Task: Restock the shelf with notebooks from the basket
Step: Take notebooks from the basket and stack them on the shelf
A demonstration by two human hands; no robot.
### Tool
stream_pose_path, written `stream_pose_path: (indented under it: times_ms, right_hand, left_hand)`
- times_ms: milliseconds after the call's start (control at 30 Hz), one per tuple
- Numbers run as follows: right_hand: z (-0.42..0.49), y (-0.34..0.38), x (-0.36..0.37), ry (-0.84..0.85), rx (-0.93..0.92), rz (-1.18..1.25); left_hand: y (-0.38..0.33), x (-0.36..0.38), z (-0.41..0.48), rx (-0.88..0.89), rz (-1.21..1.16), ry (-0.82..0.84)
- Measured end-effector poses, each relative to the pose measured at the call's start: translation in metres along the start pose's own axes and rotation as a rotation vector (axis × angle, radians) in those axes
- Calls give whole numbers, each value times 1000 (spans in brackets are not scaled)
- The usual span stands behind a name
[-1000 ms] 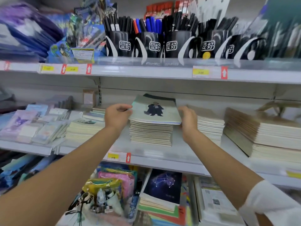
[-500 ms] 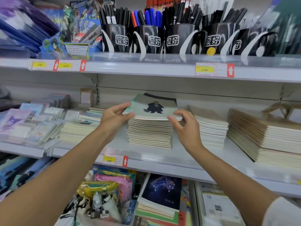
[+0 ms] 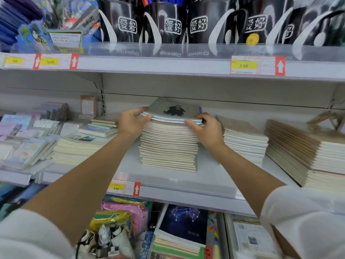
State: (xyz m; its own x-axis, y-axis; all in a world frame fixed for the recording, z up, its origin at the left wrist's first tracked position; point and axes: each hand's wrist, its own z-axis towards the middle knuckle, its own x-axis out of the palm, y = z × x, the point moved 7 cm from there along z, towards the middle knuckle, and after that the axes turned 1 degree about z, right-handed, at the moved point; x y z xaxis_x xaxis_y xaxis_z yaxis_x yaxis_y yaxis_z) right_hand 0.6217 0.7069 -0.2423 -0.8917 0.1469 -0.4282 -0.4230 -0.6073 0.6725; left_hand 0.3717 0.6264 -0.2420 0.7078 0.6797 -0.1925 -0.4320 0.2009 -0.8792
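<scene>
Both hands hold the top notebooks [image 3: 173,112] on a tall stack [image 3: 169,146] in the middle of the shelf [image 3: 186,176]. The left hand [image 3: 130,122] pinches their left edge, and the right hand [image 3: 207,128] curls round the right edge. More stacks [image 3: 244,143] sit just beside it, and black pen cups [image 3: 168,23] stand on the shelf above.

The person wears a plain white top with 2 loose sleeves. The left sleeve [image 3: 28,236] and right sleeve [image 3: 302,221] (both soft and slightly blurred at the lower corners of the view) end near the elbows in gentle folds. Beyond them, both forearms, the left hand [image 3: 130,121] and the right hand [image 3: 207,128] are bare.
</scene>
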Motion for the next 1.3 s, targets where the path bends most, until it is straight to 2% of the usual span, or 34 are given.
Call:
stream_pose_path:
  times_ms: [300, 467, 567, 667, 733, 800, 900, 1000, 1167, 1300]
  right_hand:
    - [1, -7, 8, -62, -31, -26]
    - [-2, -5, 13, -54, -46, -93]
    - [5, -1, 10, 3, -61, -196]
    - [5, 10, 8, 106, -129, -424]
    - [-10, 21, 8, 60, -216, -502]
    - [-38, 36, 11, -21, -292, -411]
    - [-88, 63, 34, -28, -398, -242]
    - [-139, 85, 71, 77, -449, -90]
    - [-225, 95, 164, 453, -274, -4]
    - [-298, 109, 220, 712, -189, 14]
  left_hand:
    - [7, 8, 6, -50, -195, -25]
    - [8, 6, 7, -75, -217, 11]
    - [4, 7, 4, -77, -215, 71]
    - [-1, 5, -8, -108, -174, 149]
    - [1, -2, -22, -127, -131, 163]
    - [9, -19, -42, -130, -55, 98]
    - [33, -61, -81, -195, 14, -89]
    - [75, -106, -123, -371, -2, -181]
    - [122, -177, -202, -562, 168, -159]
    - [176, -230, -280, -724, 171, -219]
